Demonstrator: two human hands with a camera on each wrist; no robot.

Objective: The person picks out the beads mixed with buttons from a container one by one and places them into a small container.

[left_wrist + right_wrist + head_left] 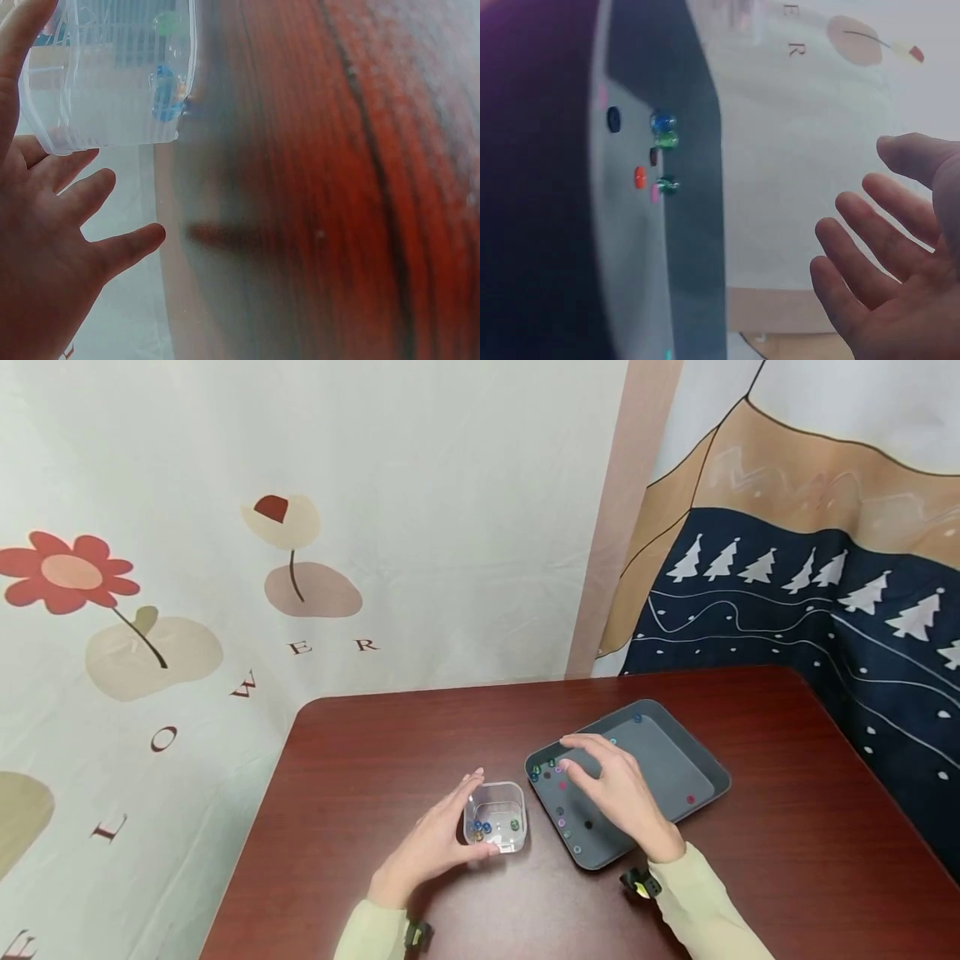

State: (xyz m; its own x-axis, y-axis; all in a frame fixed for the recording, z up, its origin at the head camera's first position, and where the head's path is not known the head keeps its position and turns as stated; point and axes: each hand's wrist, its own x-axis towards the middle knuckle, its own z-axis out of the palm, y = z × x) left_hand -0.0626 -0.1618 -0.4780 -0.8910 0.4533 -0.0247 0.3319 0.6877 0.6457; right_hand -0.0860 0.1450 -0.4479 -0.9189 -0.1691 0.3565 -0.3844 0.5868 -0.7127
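Observation:
My left hand [435, 842] holds a small clear plastic container [501, 791] on the table, thumb at its near side and index finger along its far left side. In the left wrist view the remaining fingers spread loosely beneath the container [97, 112]. Several glass marbles [486, 827], blue and green among them, lie inside it. My right hand [617, 783] hovers over the grey tray [667, 760], thumb and fingers apart with nothing between them. Green and blue marbles [666, 140] sit along the tray's side, near small flat coloured pieces [640, 177], one of them orange-red.
The reddish-brown wooden table [390, 752] carries both the container and the tray. Behind it hangs a printed curtain [465, 527]; a dark blue one with white trees [757, 567] hangs at the right. A dark piece [588, 825] lies toward the tray's near side.

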